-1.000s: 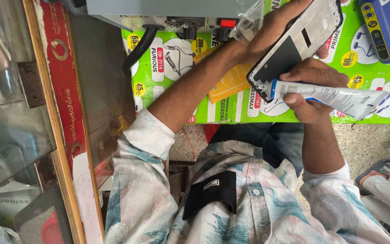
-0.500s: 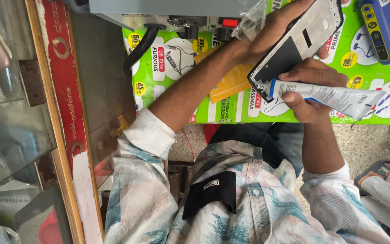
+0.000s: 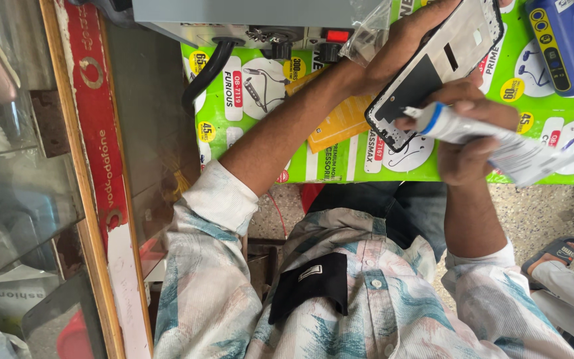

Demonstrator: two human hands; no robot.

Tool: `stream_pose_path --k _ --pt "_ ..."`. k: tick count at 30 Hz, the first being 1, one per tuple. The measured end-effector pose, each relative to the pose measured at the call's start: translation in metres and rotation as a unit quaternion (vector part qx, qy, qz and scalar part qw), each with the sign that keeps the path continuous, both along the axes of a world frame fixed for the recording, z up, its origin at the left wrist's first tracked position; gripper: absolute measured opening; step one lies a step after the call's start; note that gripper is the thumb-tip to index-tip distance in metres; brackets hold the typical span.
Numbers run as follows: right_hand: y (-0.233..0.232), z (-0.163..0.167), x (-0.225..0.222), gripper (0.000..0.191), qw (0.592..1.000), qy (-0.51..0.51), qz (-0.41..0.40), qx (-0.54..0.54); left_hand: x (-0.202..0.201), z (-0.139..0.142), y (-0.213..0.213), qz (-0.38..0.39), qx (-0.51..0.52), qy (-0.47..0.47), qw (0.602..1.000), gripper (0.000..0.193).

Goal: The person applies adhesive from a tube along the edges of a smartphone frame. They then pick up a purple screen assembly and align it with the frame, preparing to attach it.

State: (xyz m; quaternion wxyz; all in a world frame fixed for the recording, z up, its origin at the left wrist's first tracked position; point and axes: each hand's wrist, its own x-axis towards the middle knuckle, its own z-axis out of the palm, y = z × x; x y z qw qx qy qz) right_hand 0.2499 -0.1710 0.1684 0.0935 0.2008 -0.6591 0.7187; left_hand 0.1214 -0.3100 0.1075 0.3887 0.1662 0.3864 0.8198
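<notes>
While the left hand (image 3: 406, 40) is gripping a phone frame (image 3: 436, 70) by its upper edge, fingers wrapped around it, the frame is tilting over the green printed mat (image 3: 260, 119). Just below, the right hand (image 3: 470, 143) is closing its fingers around a crumpled white tube (image 3: 499, 143), whose blue-collared nozzle is touching the frame's lower edge. A grey machine (image 3: 254, 16) is sitting at the top, and a blue tool (image 3: 559, 43) is lying to the right.
</notes>
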Motion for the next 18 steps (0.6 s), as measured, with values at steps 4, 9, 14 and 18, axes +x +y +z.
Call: stream_pose_path --k 4,9,14,18 --pt "-0.004 0.003 -0.005 0.051 0.992 0.07 0.006 0.101 0.0 0.0 -0.003 0.044 -0.006 0.083 0.996 0.065" --pt "-0.001 0.007 -0.007 0.052 0.977 0.103 0.005 0.186 0.001 0.006 -0.005 0.01 -0.017 0.017 1.0 0.069" --pt "0.005 0.001 0.0 0.051 0.998 0.06 -0.033 0.006 0.001 0.012 0.001 -0.022 0.071 -0.01 0.997 0.068" --pt "0.026 -0.012 0.0 0.055 0.987 0.041 -0.098 -0.121 0.006 0.02 -0.002 -0.021 0.043 0.008 0.999 0.069"
